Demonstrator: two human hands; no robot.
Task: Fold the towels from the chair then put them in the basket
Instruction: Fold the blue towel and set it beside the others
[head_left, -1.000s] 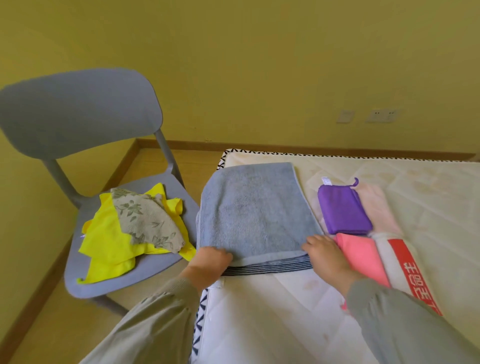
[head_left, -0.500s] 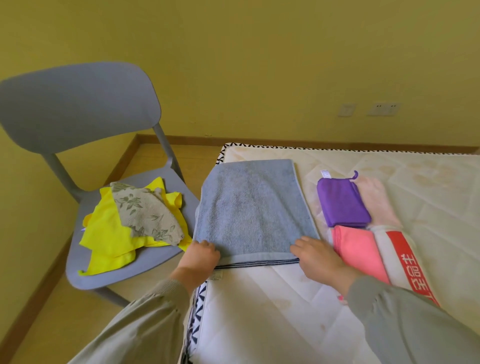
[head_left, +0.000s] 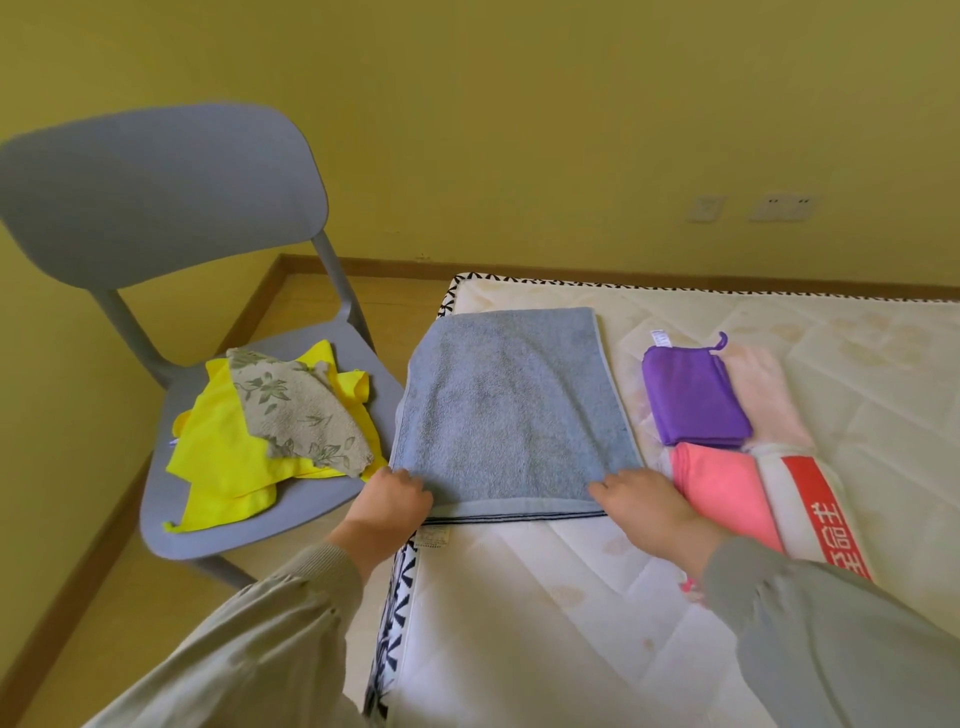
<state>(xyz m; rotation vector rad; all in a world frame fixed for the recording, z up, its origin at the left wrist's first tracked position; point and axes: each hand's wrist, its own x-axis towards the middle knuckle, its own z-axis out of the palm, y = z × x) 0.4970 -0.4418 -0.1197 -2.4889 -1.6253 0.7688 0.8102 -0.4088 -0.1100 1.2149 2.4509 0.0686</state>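
A grey-blue towel (head_left: 511, 410) lies folded flat on the left end of the mattress (head_left: 571, 613). My left hand (head_left: 392, 499) pinches its near left corner and my right hand (head_left: 644, 501) pinches its near right corner. A thin dark striped hem shows just under the near edge. On the seat of the grey chair (head_left: 156, 197), to the left, lie a crumpled yellow towel (head_left: 223, 457) and a beige floral towel (head_left: 296, 410) on top of it. No basket is in view.
Right of the blue towel, folded towels lie on the mattress: purple (head_left: 691, 400), pale pink (head_left: 769, 395), coral (head_left: 722, 488) and white with a red band (head_left: 815, 499). A yellow wall with sockets (head_left: 779, 208) stands behind, with wooden floor below the chair.
Both hands drew the towel's upper layer toward me, so it now covers most of the striped hem. The view tilted slightly; the chair's towels have not moved.
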